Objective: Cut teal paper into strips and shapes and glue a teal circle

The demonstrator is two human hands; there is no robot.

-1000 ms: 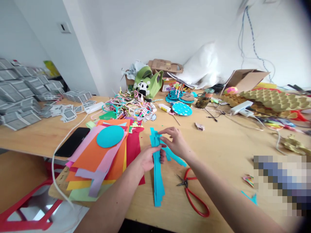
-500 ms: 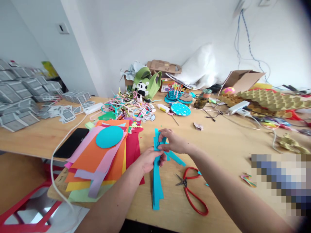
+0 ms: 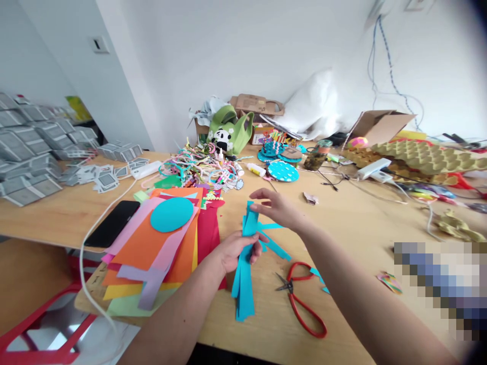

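Observation:
My left hand [image 3: 239,250] is closed around the middle of a bundle of blue paper strips [image 3: 245,291], held upright over the table. The strips fan out at their lower ends. At the bundle's top, my right hand [image 3: 279,209] has its fingers apart, with the thumb at or very near the edge of a strip. More blue strips [image 3: 277,247] lie on the table behind and to the right of the bundle. Red-handled scissors [image 3: 291,286] rest with open blades below my right forearm. Blue scraps [image 3: 318,275] lie partly under that forearm.
Left of my hands is a stack of coloured paper [image 3: 139,248] topped by a blue paper circle [image 3: 172,214]. A black phone [image 3: 112,223] and a white cable [image 3: 84,258] lie beside it. Behind are a craft pile [image 3: 201,165], a glue stick [image 3: 256,169] and egg trays [image 3: 426,154].
My right hand has moved up off the middle of the bundle, and its fingers have spread. The strips have shifted, their lower ends fanning wider. My left hand keeps its grip.

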